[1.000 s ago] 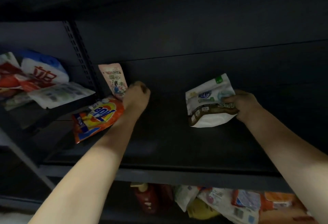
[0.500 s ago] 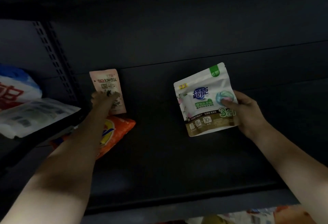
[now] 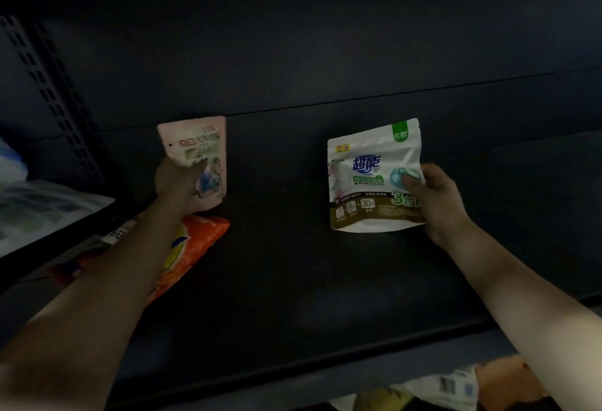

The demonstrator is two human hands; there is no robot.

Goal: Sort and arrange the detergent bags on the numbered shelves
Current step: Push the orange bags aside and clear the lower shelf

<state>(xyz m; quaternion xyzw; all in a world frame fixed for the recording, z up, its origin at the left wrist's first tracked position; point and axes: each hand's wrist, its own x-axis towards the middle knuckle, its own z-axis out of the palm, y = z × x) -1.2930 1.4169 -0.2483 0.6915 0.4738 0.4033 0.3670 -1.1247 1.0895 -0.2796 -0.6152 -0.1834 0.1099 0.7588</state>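
my left hand [image 3: 177, 179] grips the pink pouch [image 3: 195, 158] upright at the back of the dark shelf [image 3: 293, 280], above the orange bag [image 3: 192, 247]; my right hand [image 3: 436, 195] pinches the white pouch [image 3: 371, 179] upright.

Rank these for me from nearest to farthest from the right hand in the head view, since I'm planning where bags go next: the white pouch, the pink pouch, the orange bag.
1. white pouch: gripped by the right hand itself, right side of the shelf.
2. pink pouch and orange bag: both far left, the pouch upright under the left hand, the bag lying just below; too close to rank.
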